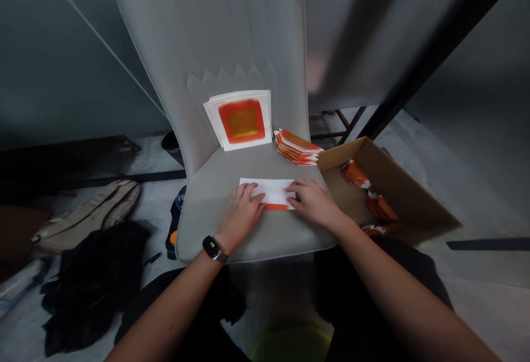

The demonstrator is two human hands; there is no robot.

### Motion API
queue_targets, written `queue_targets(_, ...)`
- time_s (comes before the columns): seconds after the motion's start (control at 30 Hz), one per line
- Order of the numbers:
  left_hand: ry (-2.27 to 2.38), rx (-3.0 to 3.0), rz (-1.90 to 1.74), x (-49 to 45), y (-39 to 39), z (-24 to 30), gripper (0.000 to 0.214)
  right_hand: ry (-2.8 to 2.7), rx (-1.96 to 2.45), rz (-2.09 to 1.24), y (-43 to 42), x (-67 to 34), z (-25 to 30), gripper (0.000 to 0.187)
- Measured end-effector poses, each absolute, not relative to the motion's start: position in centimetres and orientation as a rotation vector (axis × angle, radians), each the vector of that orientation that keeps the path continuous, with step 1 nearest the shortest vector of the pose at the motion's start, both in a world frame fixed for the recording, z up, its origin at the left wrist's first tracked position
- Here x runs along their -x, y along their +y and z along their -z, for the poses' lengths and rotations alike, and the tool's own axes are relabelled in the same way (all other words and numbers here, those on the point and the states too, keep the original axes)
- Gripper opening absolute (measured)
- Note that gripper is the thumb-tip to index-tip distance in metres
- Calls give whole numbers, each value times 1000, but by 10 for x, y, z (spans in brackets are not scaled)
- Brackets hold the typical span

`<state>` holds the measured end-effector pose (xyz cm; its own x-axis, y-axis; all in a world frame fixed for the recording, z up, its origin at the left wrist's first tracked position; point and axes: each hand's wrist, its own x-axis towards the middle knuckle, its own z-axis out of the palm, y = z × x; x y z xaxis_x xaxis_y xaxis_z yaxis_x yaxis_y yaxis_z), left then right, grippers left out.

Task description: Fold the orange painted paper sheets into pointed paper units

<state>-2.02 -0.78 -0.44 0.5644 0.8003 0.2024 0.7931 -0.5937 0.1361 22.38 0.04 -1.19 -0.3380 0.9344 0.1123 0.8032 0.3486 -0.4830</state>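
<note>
A folded sheet of paper [269, 190] lies on the grey chair seat [211, 235], white side up, with an orange strip along its near edge. My left hand [244, 205] grips its left end, fingers curled on top and thumb at the near edge. At the right end, my right hand [309, 201] holds the paper the same way. Behind it, a small stack of square sheets with an orange and gold print [244, 121] leans against the backrest. Folded orange-and-white papers [296, 148] sit in a pile at the seat's right edge.
An open cardboard box [408, 191] stands on the floor to the right, with several bundles of folded papers [380, 206] inside. On the left are a beige bag [93, 213], a black cloth heap [97, 279] and a dark bin [171, 144].
</note>
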Motion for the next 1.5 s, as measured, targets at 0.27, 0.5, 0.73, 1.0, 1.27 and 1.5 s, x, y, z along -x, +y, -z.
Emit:
queue_targets(0.27,1247,-2754,-329,5,-27,5,32,-2184,1493,-874,9,-248,15,27)
queue_targets(0.5,1418,-2674,-384,-12,-35,1,28,-2353,1323,-878,12,-252,11,36)
queue_targets(0.73,1312,-2563,-581,-29,-31,11,18,-2239,1324,-968,15,-248,8,22)
queue_targets(1.0,1291,-2445,-683,-30,-22,17,30,-2124,1411,-952,19,-242,23,20)
queue_targets(1.27,1168,-2703,-532,-23,-24,15,23,-2041,1539,-921,22,-240,30,21)
queue_targets(1.5,1152,-2805,-442,-23,-28,12,24,-1983,1482,-1026,28,-247,32,12)
